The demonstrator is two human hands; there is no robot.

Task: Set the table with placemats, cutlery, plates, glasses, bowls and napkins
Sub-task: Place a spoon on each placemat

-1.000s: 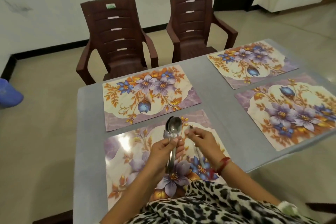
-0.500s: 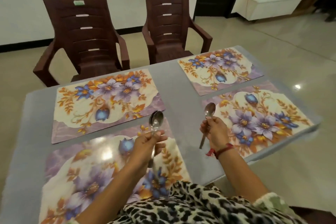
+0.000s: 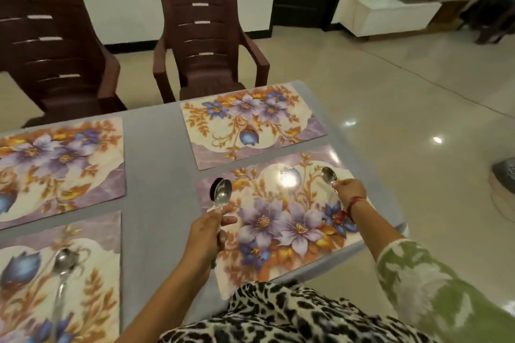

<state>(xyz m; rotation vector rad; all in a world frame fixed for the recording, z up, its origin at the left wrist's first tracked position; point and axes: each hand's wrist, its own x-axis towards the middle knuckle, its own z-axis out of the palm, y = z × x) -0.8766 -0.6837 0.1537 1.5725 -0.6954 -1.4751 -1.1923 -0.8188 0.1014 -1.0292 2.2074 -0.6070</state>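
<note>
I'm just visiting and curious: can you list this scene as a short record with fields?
Table: grey, four floral placemats
Left hand: grips spoon (maybe two stacked), bowl up, at left edge of near right placemat
Right hand: pinches second spoon near its far right corner
Laid spoon: on near left placemat
Chairs: two brown, far side

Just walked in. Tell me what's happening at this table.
A person is laying out cutlery. The left hand grips spoons, apparently stacked, above the left edge of the near right placemat; the right hand pinches a single spoon over its right side. On the near left placemat lies another spoon. No plates or glasses show.
</note>
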